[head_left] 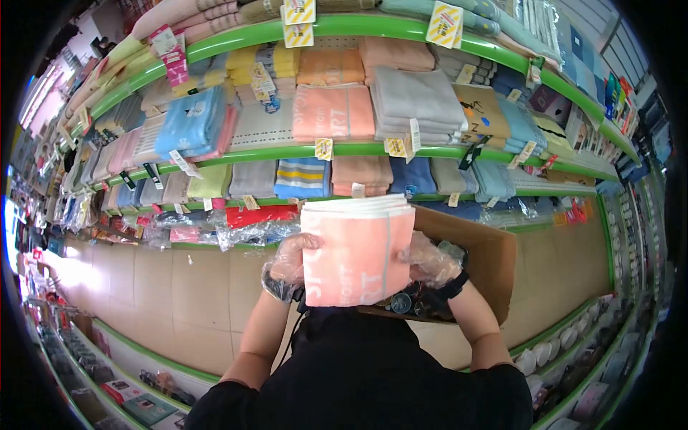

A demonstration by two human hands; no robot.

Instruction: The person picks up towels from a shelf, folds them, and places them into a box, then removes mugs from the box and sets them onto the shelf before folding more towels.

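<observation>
A folded pink towel [351,251] with pale lettering and a grey stripe is held up in front of my chest. My left hand [289,259], in a clear plastic glove, grips its left edge. On the opposite edge, my right hand [430,259], gloved the same way, is closed with the fingers partly hidden by the towel. Straight ahead on the middle shelf lies a matching pink towel stack [333,112]. To its right is a grey towel stack [416,102], and an orange towel stack [331,66] sits behind.
Green-edged shelves [265,155] full of folded towels curve across the front. An open cardboard box [491,265] with glass-like items inside stands by my right arm. Low shelves of goods [559,344] run behind me on both sides. Tiled floor [186,287] lies below.
</observation>
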